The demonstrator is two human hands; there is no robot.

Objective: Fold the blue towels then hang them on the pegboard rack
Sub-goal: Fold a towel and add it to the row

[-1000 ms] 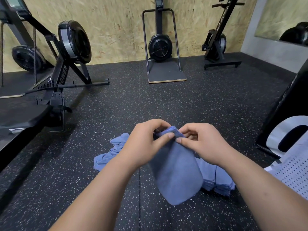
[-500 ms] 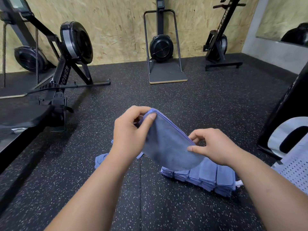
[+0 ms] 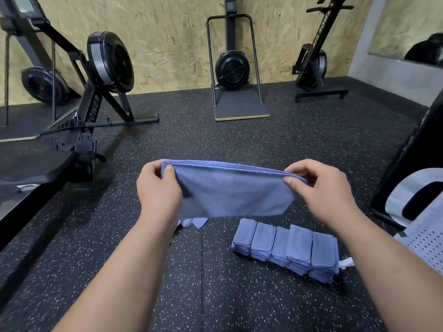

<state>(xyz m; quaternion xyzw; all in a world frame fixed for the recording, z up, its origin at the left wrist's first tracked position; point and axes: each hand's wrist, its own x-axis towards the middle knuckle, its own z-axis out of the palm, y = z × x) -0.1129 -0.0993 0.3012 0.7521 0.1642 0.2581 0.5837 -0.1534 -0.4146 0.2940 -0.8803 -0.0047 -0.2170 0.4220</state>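
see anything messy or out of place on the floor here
Only small things. A crumpled blue cloth lies loose on the floor, mostly hidden behind the towel held between the left hand and right hand, unlike the neat row of folded towels. A white tag pokes out at that row's right end.

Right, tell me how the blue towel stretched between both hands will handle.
The blue cloth towel is probably floppy: it hangs limp below the edge pulled taut between left hand and right hand. Likely light, since fingertip pinches carry it. Freed corners would likely droop.
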